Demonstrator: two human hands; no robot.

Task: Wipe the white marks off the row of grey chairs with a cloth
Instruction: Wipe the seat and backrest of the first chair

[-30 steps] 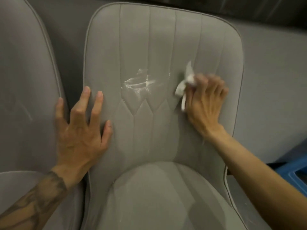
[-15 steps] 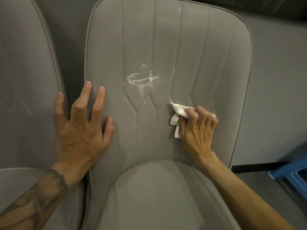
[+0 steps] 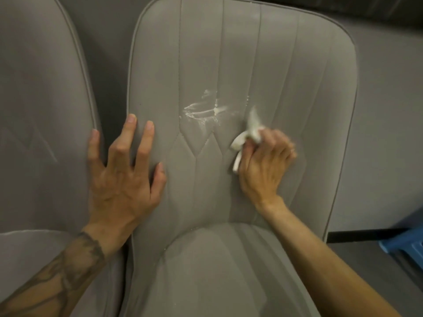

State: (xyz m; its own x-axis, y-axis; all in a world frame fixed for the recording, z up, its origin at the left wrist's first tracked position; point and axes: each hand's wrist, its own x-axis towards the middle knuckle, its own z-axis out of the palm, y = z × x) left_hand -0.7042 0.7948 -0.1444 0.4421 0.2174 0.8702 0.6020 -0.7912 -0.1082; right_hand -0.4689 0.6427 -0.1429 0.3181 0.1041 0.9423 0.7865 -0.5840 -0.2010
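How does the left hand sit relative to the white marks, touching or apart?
Apart. The head view shows bare grey fabric between the left hand and the white marks; the hand presses the chair back beside them.

The one camera sits on the person's head and looks forward and down. It is close to the grey chair (image 3: 229, 53), whose back fills the middle. The left hand (image 3: 123, 179) and right hand (image 3: 263, 165) show lower down. A second chair (image 3: 34, 88) is cut off at the left.
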